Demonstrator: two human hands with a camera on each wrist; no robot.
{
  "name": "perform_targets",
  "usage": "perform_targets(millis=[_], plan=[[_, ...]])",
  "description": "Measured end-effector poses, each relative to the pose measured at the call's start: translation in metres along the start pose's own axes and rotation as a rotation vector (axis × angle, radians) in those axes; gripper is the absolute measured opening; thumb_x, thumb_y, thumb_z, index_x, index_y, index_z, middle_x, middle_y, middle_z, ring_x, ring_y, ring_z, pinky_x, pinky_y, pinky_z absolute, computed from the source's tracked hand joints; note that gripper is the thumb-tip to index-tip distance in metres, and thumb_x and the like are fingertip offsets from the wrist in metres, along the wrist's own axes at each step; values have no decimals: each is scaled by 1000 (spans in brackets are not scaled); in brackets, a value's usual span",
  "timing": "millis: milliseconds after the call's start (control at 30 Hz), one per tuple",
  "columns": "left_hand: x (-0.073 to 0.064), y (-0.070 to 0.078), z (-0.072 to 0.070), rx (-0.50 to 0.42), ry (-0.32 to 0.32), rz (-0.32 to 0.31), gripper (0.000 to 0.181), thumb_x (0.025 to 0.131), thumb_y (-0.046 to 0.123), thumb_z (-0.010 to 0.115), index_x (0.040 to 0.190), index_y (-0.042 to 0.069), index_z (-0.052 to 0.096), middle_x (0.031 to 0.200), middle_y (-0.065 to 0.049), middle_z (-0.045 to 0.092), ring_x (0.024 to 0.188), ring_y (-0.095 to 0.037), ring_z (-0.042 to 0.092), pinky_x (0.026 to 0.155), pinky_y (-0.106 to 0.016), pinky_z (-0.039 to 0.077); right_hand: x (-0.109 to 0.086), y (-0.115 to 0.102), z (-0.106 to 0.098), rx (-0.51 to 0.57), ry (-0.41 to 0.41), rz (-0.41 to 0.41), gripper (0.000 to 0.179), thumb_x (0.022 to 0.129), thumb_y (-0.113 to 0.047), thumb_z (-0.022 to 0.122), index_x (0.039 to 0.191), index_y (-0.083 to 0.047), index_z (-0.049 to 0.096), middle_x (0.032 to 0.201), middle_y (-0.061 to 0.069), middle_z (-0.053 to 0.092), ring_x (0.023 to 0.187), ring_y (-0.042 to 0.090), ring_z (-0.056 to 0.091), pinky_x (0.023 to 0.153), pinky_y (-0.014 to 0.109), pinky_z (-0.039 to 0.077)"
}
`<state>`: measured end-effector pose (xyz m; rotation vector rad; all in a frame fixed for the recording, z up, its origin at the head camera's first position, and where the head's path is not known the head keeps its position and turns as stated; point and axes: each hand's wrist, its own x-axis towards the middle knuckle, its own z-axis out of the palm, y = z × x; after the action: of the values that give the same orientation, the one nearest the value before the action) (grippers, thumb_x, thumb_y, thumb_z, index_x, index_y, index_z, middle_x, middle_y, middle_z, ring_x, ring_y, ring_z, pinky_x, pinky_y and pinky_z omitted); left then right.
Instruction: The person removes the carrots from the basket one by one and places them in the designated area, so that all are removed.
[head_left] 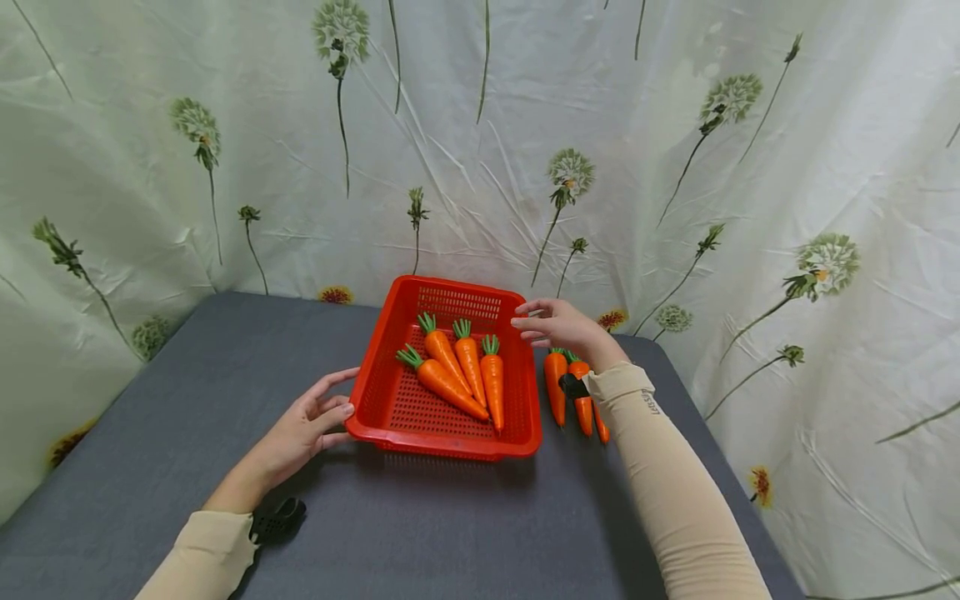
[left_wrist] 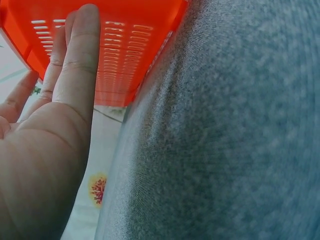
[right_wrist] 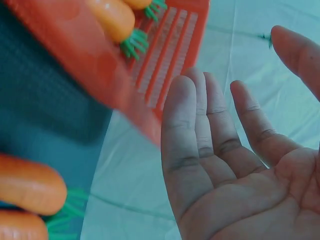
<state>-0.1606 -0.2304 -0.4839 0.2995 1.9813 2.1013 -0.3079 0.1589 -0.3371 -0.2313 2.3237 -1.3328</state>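
Note:
A red plastic basket (head_left: 450,445) with slotted walls stands mid-table, and several orange carrots (head_left: 491,383) with green tops lie inside it. My left hand (head_left: 303,429) is at the basket's left side, fingertips at the rim near the front corner. In the left wrist view, its fingers (left_wrist: 77,75) stretch fairly straight along the slotted outer wall. My right hand (head_left: 562,325) is by the back right corner of the basket. Its fingers are extended and hold nothing; in the right wrist view the palm shows, with the fingertips (right_wrist: 180,95) overlapping the rim.
Three more carrots (head_left: 556,387) lie on the grey table (head_left: 450,533) right of the basket, partly hidden by my right wrist. A pale curtain (head_left: 465,167) with a dandelion print hangs behind and along the table's sides.

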Motion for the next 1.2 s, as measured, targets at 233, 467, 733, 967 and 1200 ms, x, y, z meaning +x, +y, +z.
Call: perform_targets(millis=[233, 467, 733, 967, 1200], plan=[[0, -1, 0, 3, -3, 2, 63, 104, 24, 55, 158, 24, 22, 134, -25, 56, 111, -17, 68, 90, -36, 59, 12, -3, 21, -50, -41, -43, 52, 100, -25, 63, 143, 1, 46, 140, 19, 56, 130, 41, 55, 101, 45, 53], [-1, 0, -1, -1, -11, 13, 63, 104, 23, 55, 158, 22, 22, 128, -15, 62, 110, -17, 68, 90, -36, 59, 26, 1, 36, -47, -81, -20, 54, 98, -26, 67, 142, -2, 48, 140, 18, 56, 130, 40, 55, 106, 50, 49], [0, -1, 0, -4, -8, 11, 63, 104, 23, 56, 158, 24, 23, 124, -10, 64, 109, -18, 69, 89, -37, 59, 35, 1, 57, -76, -149, -13, 54, 97, -26, 68, 141, -1, 51, 137, 21, 59, 127, 39, 57, 106, 52, 48], [0, 1, 0, -2, 2, 1, 63, 104, 24, 57, 158, 24, 24, 125, -13, 63, 109, -18, 68, 89, -38, 59, 44, 2, 71, -97, -190, 3, 56, 96, -28, 69, 141, -1, 51, 134, 21, 63, 123, 38, 59, 102, 49, 51], [-1, 1, 1, -2, 5, -5, 63, 103, 25, 57, 157, 25, 25, 130, -20, 59, 110, -18, 68, 89, -37, 59, 48, -1, 83, -132, -236, 30, 57, 94, -30, 70, 142, -5, 52, 133, 16, 63, 123, 35, 60, 104, 49, 50]])
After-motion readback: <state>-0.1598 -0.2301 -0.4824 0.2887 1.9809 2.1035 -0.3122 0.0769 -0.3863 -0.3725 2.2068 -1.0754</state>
